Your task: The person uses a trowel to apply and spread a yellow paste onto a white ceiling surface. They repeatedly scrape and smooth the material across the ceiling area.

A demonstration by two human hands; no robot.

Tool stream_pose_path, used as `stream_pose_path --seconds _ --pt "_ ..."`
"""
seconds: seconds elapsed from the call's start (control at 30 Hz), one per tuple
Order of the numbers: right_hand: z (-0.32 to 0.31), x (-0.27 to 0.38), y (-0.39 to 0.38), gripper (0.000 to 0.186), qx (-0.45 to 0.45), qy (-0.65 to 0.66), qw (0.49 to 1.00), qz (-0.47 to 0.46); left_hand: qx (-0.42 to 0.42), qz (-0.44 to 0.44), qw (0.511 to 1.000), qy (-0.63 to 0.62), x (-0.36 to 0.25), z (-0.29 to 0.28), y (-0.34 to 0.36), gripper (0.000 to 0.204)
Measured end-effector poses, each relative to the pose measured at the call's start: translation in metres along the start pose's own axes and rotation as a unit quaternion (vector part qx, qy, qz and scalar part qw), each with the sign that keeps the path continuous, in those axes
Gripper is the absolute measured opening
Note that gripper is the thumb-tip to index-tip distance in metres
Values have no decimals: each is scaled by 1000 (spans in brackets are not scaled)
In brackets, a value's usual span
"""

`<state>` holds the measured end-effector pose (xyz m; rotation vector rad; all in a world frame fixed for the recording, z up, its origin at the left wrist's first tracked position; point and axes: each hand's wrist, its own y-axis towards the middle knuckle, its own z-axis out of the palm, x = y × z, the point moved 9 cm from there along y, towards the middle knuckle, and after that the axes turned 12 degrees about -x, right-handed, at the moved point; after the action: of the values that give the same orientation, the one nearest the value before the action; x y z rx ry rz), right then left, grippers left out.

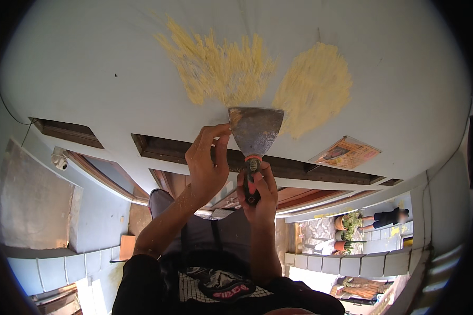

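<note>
My right hand is wrapped round the black and red handle of a putty knife, its wide, stained metal blade pointing up the frame. My left hand has bent, slightly separated fingers, with a fingertip at the blade's left edge; I cannot tell whether it touches. Behind the blade is a pale grey painted surface with two rough yellow patches, streaky on the left and rounder on the right.
Dark rectangular recesses cross the grey surface, near a printed sheet. A white camera is mounted at left, with hanging wires above. Off to the right are potted plants and another person in dark clothes.
</note>
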<state>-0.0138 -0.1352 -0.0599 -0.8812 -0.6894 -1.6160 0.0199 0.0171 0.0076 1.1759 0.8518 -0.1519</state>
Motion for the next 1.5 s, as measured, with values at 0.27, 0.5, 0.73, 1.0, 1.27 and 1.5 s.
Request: stream_pose_path --seconds 0.27,0.5,0.73,1.0,1.27,1.5 --pt "-4 -25 9 53 34 53 994 89 50 -362 916 -166 33 45 -12 19" --pt "-6 -19 13 59 53 51 994 76 72 -261 958 -98 19 59 0 25" --pt "-22 -17 4 50 -55 -4 997 48 116 -218 969 -21 -2 70 1 21" --pt "-25 0 0 46 -185 -61 981 27 73 -148 986 3 -15 75 4 20" --pt "-30 22 1 58 -163 -319 927 -110 101 -188 976 -33 -24 86 13 21" --pt "-32 25 -6 50 -129 -325 921 -171 87 -263 960 -46 -14 84 -4 25"
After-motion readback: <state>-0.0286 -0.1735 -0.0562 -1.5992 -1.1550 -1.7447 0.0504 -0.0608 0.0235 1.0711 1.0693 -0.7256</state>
